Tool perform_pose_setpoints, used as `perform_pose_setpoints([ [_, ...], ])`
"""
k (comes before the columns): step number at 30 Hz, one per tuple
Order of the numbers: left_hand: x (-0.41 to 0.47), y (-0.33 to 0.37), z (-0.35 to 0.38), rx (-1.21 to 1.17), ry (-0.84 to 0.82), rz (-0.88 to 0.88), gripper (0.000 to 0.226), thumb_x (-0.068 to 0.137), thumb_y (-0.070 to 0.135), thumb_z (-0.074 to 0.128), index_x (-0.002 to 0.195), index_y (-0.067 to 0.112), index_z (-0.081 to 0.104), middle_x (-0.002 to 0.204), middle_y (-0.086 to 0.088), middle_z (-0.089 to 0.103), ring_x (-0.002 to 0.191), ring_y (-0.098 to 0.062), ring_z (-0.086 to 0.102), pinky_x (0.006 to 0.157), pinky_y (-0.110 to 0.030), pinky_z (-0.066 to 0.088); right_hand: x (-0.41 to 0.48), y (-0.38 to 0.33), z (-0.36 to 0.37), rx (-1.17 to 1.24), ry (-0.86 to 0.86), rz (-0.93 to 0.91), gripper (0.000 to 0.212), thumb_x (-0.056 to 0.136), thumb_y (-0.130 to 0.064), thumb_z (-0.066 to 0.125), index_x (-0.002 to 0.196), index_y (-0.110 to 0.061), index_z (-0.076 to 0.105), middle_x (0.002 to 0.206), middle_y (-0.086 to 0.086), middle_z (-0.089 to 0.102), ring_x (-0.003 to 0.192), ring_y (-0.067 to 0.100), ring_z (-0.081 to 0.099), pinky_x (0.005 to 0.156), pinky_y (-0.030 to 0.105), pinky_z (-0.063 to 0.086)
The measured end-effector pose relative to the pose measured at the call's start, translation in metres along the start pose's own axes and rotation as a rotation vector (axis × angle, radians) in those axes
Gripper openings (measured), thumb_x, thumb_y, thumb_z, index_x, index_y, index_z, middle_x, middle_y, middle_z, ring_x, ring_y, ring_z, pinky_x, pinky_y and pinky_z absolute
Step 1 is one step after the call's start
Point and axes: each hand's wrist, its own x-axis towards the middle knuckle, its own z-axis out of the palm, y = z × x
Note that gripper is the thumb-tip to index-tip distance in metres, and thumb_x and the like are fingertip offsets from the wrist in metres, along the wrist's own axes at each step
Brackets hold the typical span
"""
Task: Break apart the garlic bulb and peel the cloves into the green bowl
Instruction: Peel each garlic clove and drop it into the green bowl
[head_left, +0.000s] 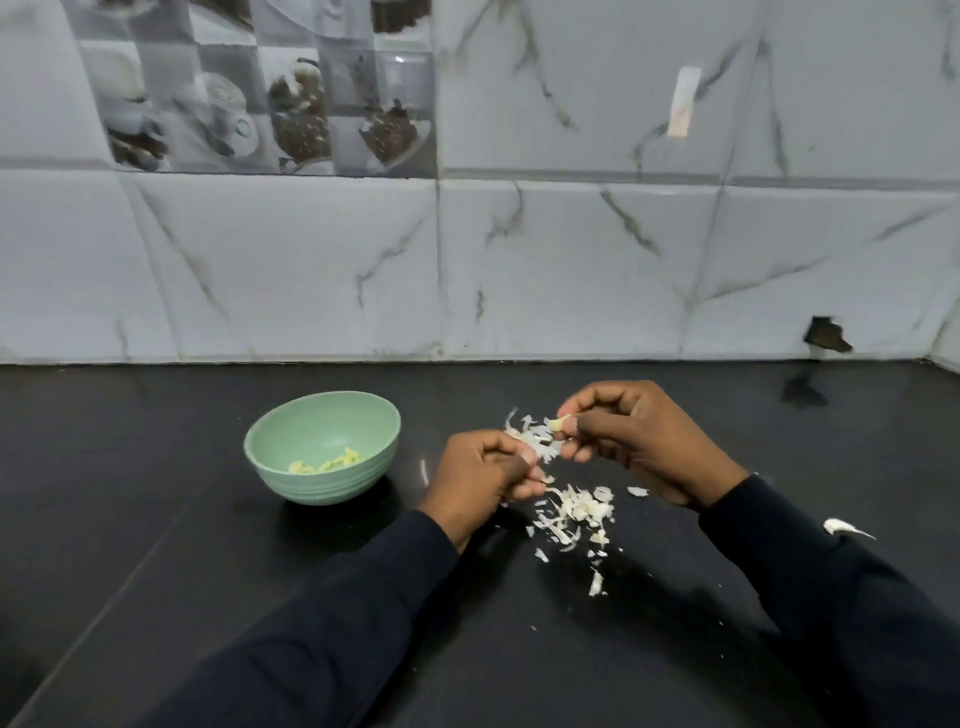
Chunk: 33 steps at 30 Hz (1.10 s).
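Head view shows a garlic clove (560, 423) held above the dark surface (208, 571), pinched at the tips of the right hand (639, 441), whose thumb and forefinger are pressed together on it while the other fingers (576, 453) curl in below. Pale skin (537, 441) hangs off the clove toward the left hand (485, 475), whose fingers are closed in a loose fist with the tips pinching at that skin; whether they hold skin alone or a second piece of garlic cannot be told. Judged step: peeling of one clove, with the skin partly off. Below and between the hands a pile of peelings (579, 512) lies on the surface, with loose flakes scattered toward the near edge. One separate white piece (844, 527) lies on the surface just beside the right sleeve (831, 597); it appears to be an unpeeled clove or husk, not confirmed. The green bowl (291, 483) stands upright to the left of the hands, apart from them, and holds a few yellowish peeled cloves (327, 462) at its bottom. No whole bulb is visible. Judged next requirement: strip the remaining skin clear, let it drop on the pile, then carry the bare clove left and release it over the bowl, keeping skin out of it.
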Motion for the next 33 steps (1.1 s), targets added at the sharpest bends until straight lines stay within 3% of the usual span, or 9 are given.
perform_pose_setpoints([
  [3,0.0,0.001,-0.004,0.057,-0.004,-0.011,0.011,0.096,-0.001,0.063,0.085,-0.003,0.063,0.074,-0.018,0.067,0.052,-0.012,0.067,0.051,-0.017,0.052,0.022,-0.019,0.031,-0.014,-0.061,-0.008,0.008,0.093,0.005,0.065,0.096,0.006,0.073,0.084,0.025,0.071,0.072,0.025,0.069,0.064,0.023,0.057],
  [7,-0.003,0.001,-0.009,0.099,-0.037,-0.015,0.017,0.096,-0.002,0.063,0.08,0.001,0.062,0.069,-0.012,0.064,0.047,-0.008,0.062,0.051,-0.015,0.051,0.072,-0.046,0.086,-0.201,-0.217,-0.065,0.01,0.091,0.001,0.071,0.094,0.01,0.073,0.087,0.025,0.073,0.077,0.025,0.071,0.068,0.026,0.059],
  [12,-0.009,0.005,-0.015,0.174,-0.058,-0.033,0.016,0.096,-0.004,0.062,0.081,0.002,0.061,0.066,-0.007,0.064,0.049,-0.009,0.062,0.053,-0.016,0.051,0.124,-0.047,0.16,-0.497,-0.369,-0.07,0.013,0.092,-0.001,0.065,0.088,0.005,0.075,0.09,0.017,0.077,0.072,0.019,0.07,0.068,0.028,0.061],
  [15,-0.012,0.015,-0.018,0.366,-0.049,-0.003,0.028,0.096,-0.004,0.057,0.08,0.018,0.052,0.069,0.006,0.051,0.059,-0.001,0.056,0.052,-0.009,0.046,0.139,-0.038,0.189,-0.711,-0.429,-0.043,0.008,0.086,-0.003,0.072,0.091,0.0,0.078,0.081,0.009,0.076,0.073,0.018,0.071,0.065,0.026,0.06],
  [18,-0.013,0.019,-0.018,0.4,-0.049,0.041,0.037,0.099,-0.009,0.048,0.07,0.014,0.042,0.066,-0.002,0.046,0.041,0.003,0.054,0.048,-0.009,0.043,0.141,-0.034,0.193,-0.738,-0.46,0.001,0.012,0.082,0.003,0.072,0.093,0.002,0.076,0.076,0.005,0.074,0.071,0.016,0.068,0.059,0.022,0.055],
  [21,-0.01,0.008,-0.017,0.212,-0.09,0.013,0.017,0.096,-0.007,0.058,0.08,-0.001,0.059,0.076,-0.018,0.062,0.051,-0.008,0.062,0.053,-0.014,0.05,0.132,-0.046,0.17,-0.591,-0.424,0.01,0.015,0.089,0.007,0.064,0.1,0.007,0.074,0.074,0.001,0.074,0.065,0.012,0.067,0.059,0.022,0.055],
  [26,0.001,-0.005,-0.017,0.061,-0.072,-0.008,0.014,0.094,-0.005,0.064,0.081,0.0,0.065,0.072,-0.015,0.067,0.052,-0.014,0.065,0.054,-0.018,0.055,0.091,-0.083,0.08,-0.428,-0.296,0.023,0.022,0.1,0.002,0.051,0.104,0.007,0.071,0.089,0.018,0.072,0.07,0.019,0.066,0.06,0.023,0.054],
  [30,0.006,-0.009,-0.013,0.078,-0.081,0.017,0.01,0.094,-0.003,0.065,0.084,-0.002,0.066,0.072,-0.015,0.069,0.053,-0.016,0.066,0.053,-0.018,0.054,0.035,-0.088,-0.02,-0.608,-0.198,0.06,0.02,0.1,-0.004,0.056,0.1,0.0,0.075,0.091,0.02,0.074,0.072,0.018,0.066,0.06,0.022,0.052],
  [33,0.006,-0.011,-0.008,0.133,-0.11,0.045,0.01,0.093,0.002,0.068,0.089,-0.007,0.066,0.073,-0.015,0.07,0.055,-0.017,0.066,0.051,-0.018,0.052,-0.007,-0.074,-0.078,-0.796,-0.145,0.161,0.01,0.094,-0.011,0.07,0.091,-0.009,0.079,0.081,0.009,0.076,0.069,0.013,0.067,0.062,0.024,0.053],
])
